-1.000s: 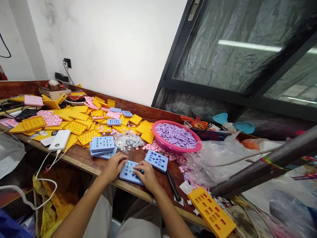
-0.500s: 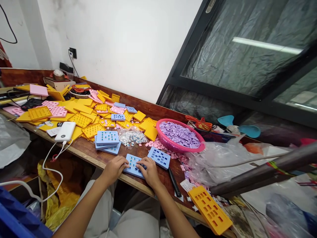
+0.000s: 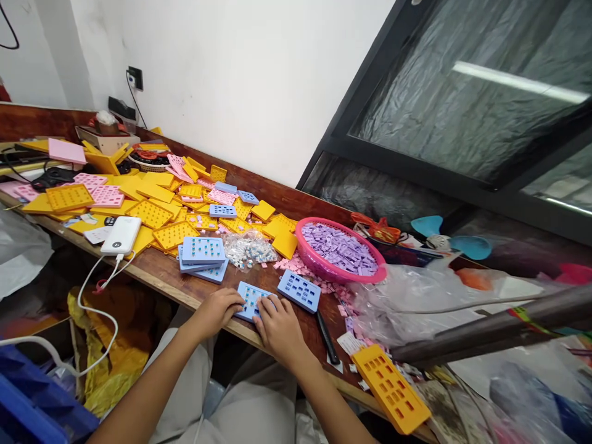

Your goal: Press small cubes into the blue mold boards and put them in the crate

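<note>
Pale blue plastic plate (image 3: 250,301) lies at the front edge of a wooden workbench (image 3: 185,290), beneath a person's left hand (image 3: 217,313) and right hand (image 3: 280,330), the fingers (image 3: 264,306) curled and close together over it (any pinch is hidden from this view). A slip of either hand could tip the plate over the edge and shake out the small pieces in its holes; a knock against the second blue plate (image 3: 299,291) could scatter the loose pink tiles (image 3: 296,266) beside it.

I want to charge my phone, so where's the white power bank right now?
In the head view, the white power bank lies on the wooden bench, up and left of the left hand, beside the yellow plates, its white cable hanging over the edge.
</note>
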A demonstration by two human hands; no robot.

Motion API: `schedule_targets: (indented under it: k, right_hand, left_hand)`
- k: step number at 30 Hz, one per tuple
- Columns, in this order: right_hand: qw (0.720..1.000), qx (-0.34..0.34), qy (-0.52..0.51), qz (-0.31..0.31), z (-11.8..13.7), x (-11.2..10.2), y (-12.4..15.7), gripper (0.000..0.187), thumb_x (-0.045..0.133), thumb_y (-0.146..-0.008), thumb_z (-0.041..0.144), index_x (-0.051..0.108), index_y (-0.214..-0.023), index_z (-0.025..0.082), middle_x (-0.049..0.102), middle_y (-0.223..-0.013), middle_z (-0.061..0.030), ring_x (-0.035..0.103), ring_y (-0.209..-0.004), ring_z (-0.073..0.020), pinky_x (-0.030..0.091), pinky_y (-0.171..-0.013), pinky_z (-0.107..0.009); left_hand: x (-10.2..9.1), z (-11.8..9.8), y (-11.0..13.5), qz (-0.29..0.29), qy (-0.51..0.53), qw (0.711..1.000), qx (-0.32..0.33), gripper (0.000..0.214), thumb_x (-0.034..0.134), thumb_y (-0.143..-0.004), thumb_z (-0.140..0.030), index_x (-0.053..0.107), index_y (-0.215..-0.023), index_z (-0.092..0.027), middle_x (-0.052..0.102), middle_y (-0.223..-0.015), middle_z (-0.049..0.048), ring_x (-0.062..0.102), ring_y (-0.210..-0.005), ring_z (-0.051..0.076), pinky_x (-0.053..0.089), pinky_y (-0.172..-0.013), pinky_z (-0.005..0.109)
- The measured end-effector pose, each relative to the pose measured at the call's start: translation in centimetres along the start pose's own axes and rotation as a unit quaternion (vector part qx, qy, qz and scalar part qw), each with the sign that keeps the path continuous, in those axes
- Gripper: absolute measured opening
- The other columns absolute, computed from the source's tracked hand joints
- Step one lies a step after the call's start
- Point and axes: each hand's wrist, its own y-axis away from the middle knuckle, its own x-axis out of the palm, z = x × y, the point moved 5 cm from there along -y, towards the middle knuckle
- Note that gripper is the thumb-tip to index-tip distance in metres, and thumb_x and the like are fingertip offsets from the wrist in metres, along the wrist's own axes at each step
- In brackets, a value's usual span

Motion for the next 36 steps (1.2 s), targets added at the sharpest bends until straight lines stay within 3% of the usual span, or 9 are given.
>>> schedule_targets:
  k: [4,9,15,19,21,25,30,33,36]
  right_hand:
    - [0.999,-0.032,0.038,0.008,1.0,0.4,-0.2,0.029,0.053,-0.103,0.034,0.068,-0.119,0.015,0.067,-0.123,-0.0131,0.05,-0.124,-0.0299,0.034,-0.106,-0.047]
    - [0.996,-0.068,0.043,0.033,1.3,0.2,-0.9,0.024,0.055,-0.101,0.032,0.072,-0.109,0.016,0.068,-0.116,-0.0141,0.053,-0.117,-0.0303,0.037,-0.102,-0.047]
    - [0.994,-0.009,-0.11,0.02,-2.2,-0.8,-3.2,0.03,0.046,-0.105,0.029,0.071,-0.093,0.019,0.069,-0.096,-0.0081,0.058,-0.097,-0.0231,0.042,-0.089,-0.037]
    - [0.975,0.114,-0.193,-0.006,-6.0,1.4,-7.7,0.023,0.049,-0.103,0.024,0.071,-0.108,0.02,0.072,-0.11,-0.0081,0.061,-0.106,-0.0225,0.043,-0.094,-0.034]
    - [0.969,0.136,-0.205,0.006,-7.2,3.2,-10.4,0.024,0.051,-0.1,0.019,0.071,-0.113,0.021,0.073,-0.115,-0.0067,0.064,-0.106,-0.0209,0.044,-0.093,-0.031]
    - [0.967,0.141,-0.212,0.032,-8.3,5.9,-13.8,0.014,0.063,-0.092,0.019,0.077,-0.094,0.023,0.078,-0.099,-0.0045,0.069,-0.094,-0.0214,0.046,-0.082,-0.028]
    - [0.962,0.144,-0.228,0.035,-8.8,7.2,-14.3,0.008,0.072,-0.086,0.018,0.077,-0.087,0.023,0.078,-0.093,-0.005,0.069,-0.094,-0.0231,0.045,-0.083,-0.029]
    - [0.957,0.14,-0.253,0.027,-8.8,7.4,-14.0,0.015,0.073,-0.082,0.012,0.077,-0.091,0.023,0.077,-0.099,-0.0059,0.068,-0.099,-0.0243,0.046,-0.087,-0.032]
    - [0.948,0.125,-0.294,0.013,-8.4,6.7,-13.3,0.021,0.073,-0.081,0.01,0.076,-0.097,0.022,0.076,-0.102,-0.0059,0.068,-0.094,-0.0218,0.048,-0.087,-0.031]
  left_hand:
    - [0.3,-0.4,-0.5,-0.005,-0.027,0.999,-0.021,0.019,0.057,-0.098,-0.025,0.074,-0.104,-0.021,0.069,-0.105,0.0061,0.063,-0.101,0.02,0.048,-0.094,0.03]
    - [0.2,-1.1,-1.0,0.018,-0.078,0.995,-0.054,0.015,0.06,-0.094,-0.023,0.075,-0.098,-0.021,0.068,-0.101,0.0061,0.063,-0.101,0.021,0.048,-0.09,0.03]
    - [-0.1,-1.6,-0.9,0.037,-0.066,0.995,-0.059,0.017,0.058,-0.096,-0.021,0.075,-0.095,-0.021,0.069,-0.1,0.0042,0.063,-0.099,0.019,0.047,-0.089,0.029]
    - [0.3,-1.9,-0.4,0.016,-0.091,0.994,-0.057,0.019,0.056,-0.097,-0.022,0.075,-0.095,-0.022,0.069,-0.099,0.0046,0.063,-0.098,0.019,0.047,-0.086,0.029]
    - [0.5,-2.2,-0.1,0.0,-0.123,0.991,-0.053,0.018,0.057,-0.098,-0.024,0.075,-0.099,-0.023,0.069,-0.099,0.0045,0.063,-0.098,0.02,0.047,-0.085,0.03]
    - [1.1,-3.3,0.3,-0.017,-0.214,0.975,-0.053,0.019,0.054,-0.099,-0.022,0.073,-0.098,-0.023,0.069,-0.093,0.004,0.061,-0.093,0.021,0.047,-0.08,0.033]
    - [2.8,-4.9,1.4,-0.017,-0.323,0.946,-0.021,0.02,0.059,-0.097,-0.03,0.069,-0.111,-0.021,0.069,-0.108,0.0071,0.059,-0.1,0.026,0.046,-0.09,0.044]
    - [3.8,-5.7,2.3,-0.03,-0.36,0.932,0.014,0.028,0.055,-0.097,-0.023,0.064,-0.123,-0.015,0.065,-0.123,0.0107,0.056,-0.113,0.028,0.042,-0.1,0.047]
    - [3.6,-5.7,2.4,-0.025,-0.341,0.94,0.009,0.027,0.051,-0.098,-0.019,0.065,-0.121,-0.015,0.066,-0.117,0.0104,0.057,-0.11,0.027,0.042,-0.1,0.047]
